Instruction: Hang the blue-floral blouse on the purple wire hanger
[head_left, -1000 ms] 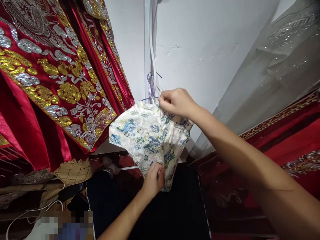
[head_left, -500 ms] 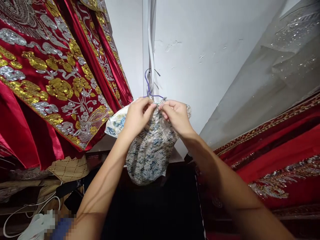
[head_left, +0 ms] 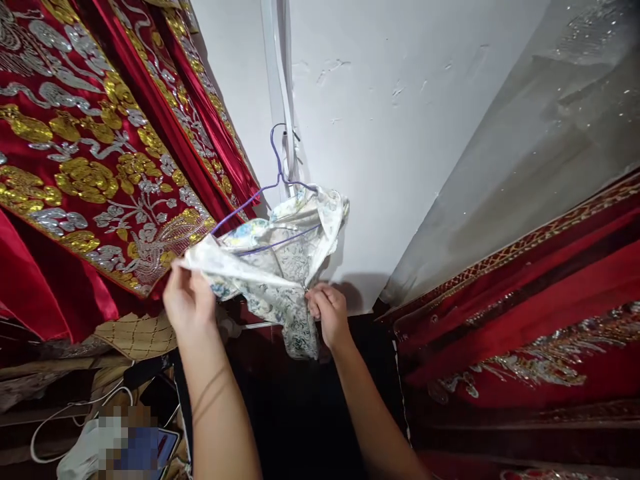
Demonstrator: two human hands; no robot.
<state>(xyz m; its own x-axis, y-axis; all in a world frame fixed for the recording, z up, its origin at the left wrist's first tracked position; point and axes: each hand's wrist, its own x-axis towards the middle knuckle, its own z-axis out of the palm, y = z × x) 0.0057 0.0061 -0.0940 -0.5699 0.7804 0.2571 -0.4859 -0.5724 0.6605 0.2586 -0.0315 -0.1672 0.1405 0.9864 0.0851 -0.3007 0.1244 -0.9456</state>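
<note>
A white garment with a blue and green floral print [head_left: 295, 267] hangs partly on a purple wire hanger [head_left: 278, 160]. The hanger's hook is up at a white pole against the wall. My left hand [head_left: 189, 297] pinches the garment's edge at the left and pulls it outward, so the cloth stretches across the front. Lower down at the middle, my right hand [head_left: 327, 308] has its fingers closed on the front edge of the same garment. The neck gapes, and the hanger's lower bar shows inside. The hanger's left arm is bare of cloth near the top.
Red costumes with gold and silver sequins [head_left: 100, 173] hang at the left. At the right are a sheer plastic cover [head_left: 480, 160] and red embroidered fabric [head_left: 550, 320]. A white pole [head_left: 281, 80] runs up the wall. A white cable [head_left: 37, 443] lies at lower left.
My hands have parted from the neckline by the hanger: the left went left and down, the right went down. The garment is now pulled open, with more of the hanger showing.
</note>
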